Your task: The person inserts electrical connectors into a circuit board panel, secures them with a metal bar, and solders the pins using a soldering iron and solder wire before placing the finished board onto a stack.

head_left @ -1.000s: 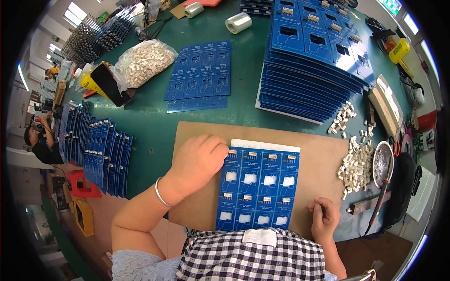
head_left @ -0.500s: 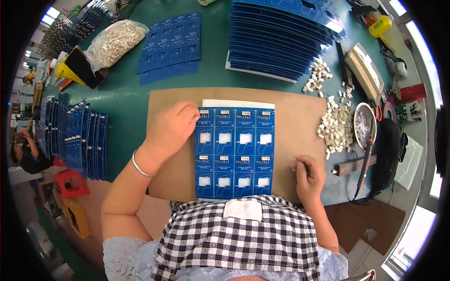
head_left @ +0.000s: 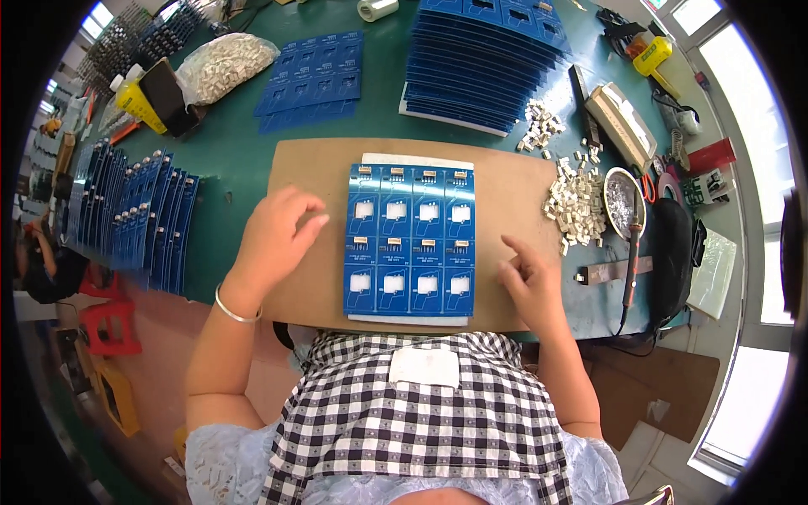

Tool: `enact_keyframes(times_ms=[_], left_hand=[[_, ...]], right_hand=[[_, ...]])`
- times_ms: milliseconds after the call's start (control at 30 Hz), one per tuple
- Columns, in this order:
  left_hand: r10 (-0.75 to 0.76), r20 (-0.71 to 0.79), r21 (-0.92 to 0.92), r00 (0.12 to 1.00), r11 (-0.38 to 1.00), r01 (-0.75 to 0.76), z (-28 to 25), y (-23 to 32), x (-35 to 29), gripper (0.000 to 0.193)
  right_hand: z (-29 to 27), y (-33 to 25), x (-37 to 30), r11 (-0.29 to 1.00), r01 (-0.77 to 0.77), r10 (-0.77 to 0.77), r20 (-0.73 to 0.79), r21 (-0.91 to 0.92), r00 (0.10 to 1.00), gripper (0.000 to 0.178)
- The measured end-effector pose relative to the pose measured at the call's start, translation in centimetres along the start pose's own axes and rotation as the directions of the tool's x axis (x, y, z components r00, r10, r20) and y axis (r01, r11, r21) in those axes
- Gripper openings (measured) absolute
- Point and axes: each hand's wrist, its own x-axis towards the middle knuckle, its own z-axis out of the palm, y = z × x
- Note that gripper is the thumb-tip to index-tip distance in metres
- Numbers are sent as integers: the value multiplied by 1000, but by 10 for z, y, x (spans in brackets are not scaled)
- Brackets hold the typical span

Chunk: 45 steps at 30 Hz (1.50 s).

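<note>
Blue and rectangular, the circuit board (head_left: 410, 231) lies between your left hand (head_left: 279, 236) and right hand (head_left: 534, 282), fingers parted and empty. Eight small white connectors (head_left: 396, 171) already sit on it; a loose connector pile (head_left: 576, 204) remains.

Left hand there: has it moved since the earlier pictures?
Yes: judged against the brown mat, the left hand has moved left, now apart from the blue board.

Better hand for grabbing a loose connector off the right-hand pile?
Right, likely: the right hand is nearer the connector pile; the left hand is across the blue board.
</note>
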Motion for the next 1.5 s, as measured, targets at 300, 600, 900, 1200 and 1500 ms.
enact_keyframes(times_ms=[300, 600, 900, 1200, 1500], left_hand=[[-32, 18, -28, 999, 999, 32, 30, 29, -60, 26], [-33, -113, -57, 993, 998, 26, 41, 27, -63, 28], [53, -257, 50, 965, 998, -41, -20, 63, -73, 29], [244, -334, 184, 910, 964, -191, -66, 76, -10, 26], [176, -284, 121, 943, 982, -147, -35, 65, -21, 28]], right_hand=[[13, -19, 0, 992, -59, 87, 260, -114, 962, 58], [18, -25, -1, 996, -85, 78, 256, 17, 964, 59], [-9, -78, -18, 986, -20, -29, 283, 168, 959, 63], [-46, -127, 1, 959, 49, -98, 164, 279, 982, 57], [-29, -93, -3, 938, -40, -24, 181, 344, 983, 62]])
